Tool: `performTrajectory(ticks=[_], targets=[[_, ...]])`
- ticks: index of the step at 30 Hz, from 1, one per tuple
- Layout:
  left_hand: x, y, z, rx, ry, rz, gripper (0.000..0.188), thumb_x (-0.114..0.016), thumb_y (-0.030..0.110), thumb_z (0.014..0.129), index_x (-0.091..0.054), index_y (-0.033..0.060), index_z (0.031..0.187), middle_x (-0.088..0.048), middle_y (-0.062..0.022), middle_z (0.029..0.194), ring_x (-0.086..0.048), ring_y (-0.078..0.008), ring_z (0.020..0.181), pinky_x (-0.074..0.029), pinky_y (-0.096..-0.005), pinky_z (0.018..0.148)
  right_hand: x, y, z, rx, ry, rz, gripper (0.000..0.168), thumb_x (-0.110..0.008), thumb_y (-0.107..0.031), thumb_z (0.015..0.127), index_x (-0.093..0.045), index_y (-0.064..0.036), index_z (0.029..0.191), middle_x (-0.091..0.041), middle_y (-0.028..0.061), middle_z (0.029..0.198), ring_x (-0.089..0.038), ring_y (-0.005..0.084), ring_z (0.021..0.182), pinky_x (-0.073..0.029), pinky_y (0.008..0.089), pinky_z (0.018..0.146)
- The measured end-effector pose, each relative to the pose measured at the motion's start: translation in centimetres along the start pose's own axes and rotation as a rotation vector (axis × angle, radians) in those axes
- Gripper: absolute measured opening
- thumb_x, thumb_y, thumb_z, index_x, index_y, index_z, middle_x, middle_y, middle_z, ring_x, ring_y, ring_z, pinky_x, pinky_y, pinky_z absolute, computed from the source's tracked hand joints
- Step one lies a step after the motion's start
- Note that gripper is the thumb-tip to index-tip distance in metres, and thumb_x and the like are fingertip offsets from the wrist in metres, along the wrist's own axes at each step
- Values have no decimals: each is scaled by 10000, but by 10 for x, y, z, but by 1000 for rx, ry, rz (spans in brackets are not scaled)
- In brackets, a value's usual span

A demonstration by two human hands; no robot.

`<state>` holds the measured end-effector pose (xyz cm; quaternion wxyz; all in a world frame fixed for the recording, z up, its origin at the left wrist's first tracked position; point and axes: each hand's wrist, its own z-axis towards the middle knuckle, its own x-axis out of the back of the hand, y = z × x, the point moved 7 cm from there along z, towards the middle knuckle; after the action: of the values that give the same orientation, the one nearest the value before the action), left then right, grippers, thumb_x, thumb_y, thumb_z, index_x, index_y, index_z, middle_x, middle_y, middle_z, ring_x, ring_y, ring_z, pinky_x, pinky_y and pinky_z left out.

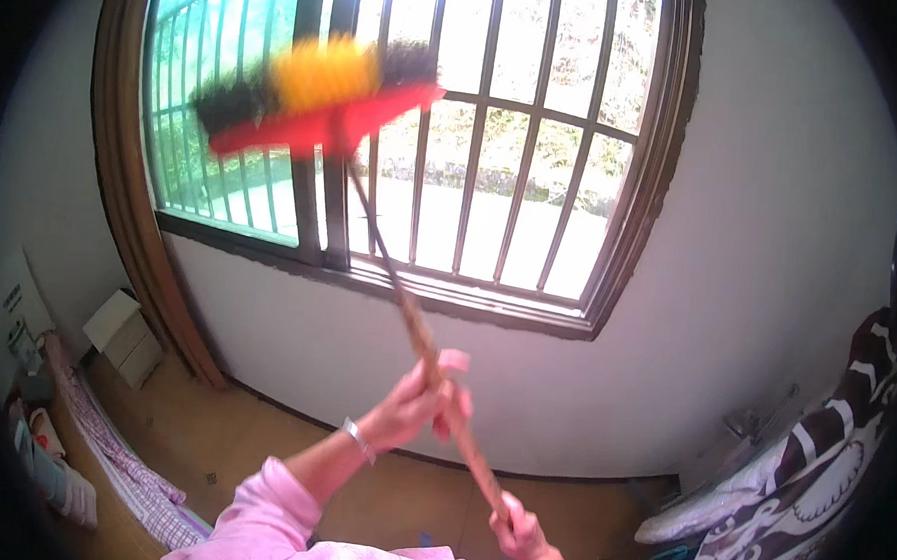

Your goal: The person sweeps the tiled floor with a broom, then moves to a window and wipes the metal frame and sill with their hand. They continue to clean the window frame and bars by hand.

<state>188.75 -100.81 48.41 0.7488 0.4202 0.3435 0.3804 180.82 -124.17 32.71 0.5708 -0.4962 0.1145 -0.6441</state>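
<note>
A broom with a red head (pixel 290 129) is raised bristles-up in front of the window. Its bristles (pixel 326 72) are black at both ends and yellow in the middle, and motion blurs them. From the head a dark shaft (pixel 376 228) runs down into a light wooden handle (pixel 474 455). My left hand (pixel 411 406), a silver bangle at its wrist, grips the handle partway up. Lower down, my right hand (pixel 520 531) is closed around the handle near its end. Whether the bristles touch anything cannot be told.
A sliding window (pixel 605 302) with metal bars fills the wall ahead. Brown wooden trim (pixel 133 191) stands at its left. A white box (pixel 121 338) sits on the floor. Patterned bedding (pixel 765 511) lies at right; a checked cloth (pixel 121 468) drapes the left side.
</note>
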Motion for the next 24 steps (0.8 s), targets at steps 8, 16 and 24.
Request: performTrajectory(ticks=[8, 16, 24], targets=[[35, 80, 257, -317, 309, 489, 609, -477, 116, 963, -138, 35, 1463, -603, -90, 728, -593, -130, 626, -482, -262, 512, 74, -54, 190, 14, 447, -281, 606, -569, -1, 864, -355, -16, 1431, -641, 222, 868, -606, 348, 582, -490, 362, 542], [-41, -225, 80, 409, 2, 306, 739, -438, 164, 960, 96, 72, 1463, -598, -116, 833, -586, -203, 641, -502, -338, 549, 39, -20, -61, -557, 238, -550, 498, -559, -53, 840, -522, -89, 1335, -660, 157, 805, -652, 282, 690, -507, 347, 582], [-58, 37, 116, -358, -195, 412, 870, -540, -46, 875, -8, 161, 1531, -456, -141, 1403, -603, -142, 686, -549, -290, 652, 73, -49, 51, -228, 557, -468, 527, -512, -82, 907, -391, -17, 1416, -555, 127, 602, -561, 223, 464, -456, 347, 460]])
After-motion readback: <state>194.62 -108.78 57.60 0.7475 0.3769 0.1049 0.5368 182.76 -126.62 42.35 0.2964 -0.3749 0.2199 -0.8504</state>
